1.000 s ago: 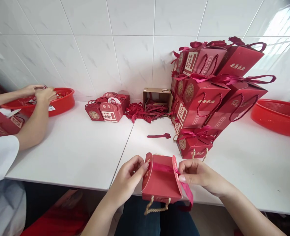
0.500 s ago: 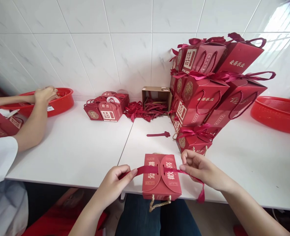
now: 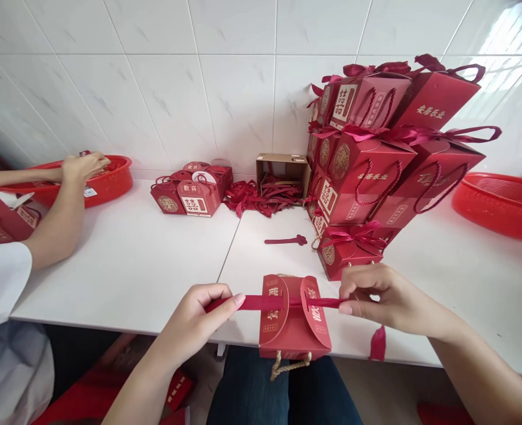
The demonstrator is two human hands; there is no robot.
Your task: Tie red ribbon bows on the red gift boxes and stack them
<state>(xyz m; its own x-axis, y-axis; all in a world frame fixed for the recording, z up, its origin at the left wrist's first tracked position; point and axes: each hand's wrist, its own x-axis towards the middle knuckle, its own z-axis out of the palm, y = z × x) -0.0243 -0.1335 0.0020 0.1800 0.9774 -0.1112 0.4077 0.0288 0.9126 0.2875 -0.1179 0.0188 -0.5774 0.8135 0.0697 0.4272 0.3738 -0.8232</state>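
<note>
Front-left of the stack of red boxes (image 3: 378, 189), the left hand (image 3: 201, 313) pinches a taut red ribbon (image 3: 257, 303) between thumb and fingers. Nearer the wearer than the stack is the gift box (image 3: 297, 339), the ribbon threaded through its flaps (image 3: 273, 323); just in front of the stack, the right hand (image 3: 387, 298) pinches the ribbon's other side.

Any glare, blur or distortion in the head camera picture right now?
Head view: striped, window-like glare on the tiled wall at upper right; wide-angle distortion, with outer grout lines slanting; the box and the straight ribbon across it look reasonably sharp.
</note>
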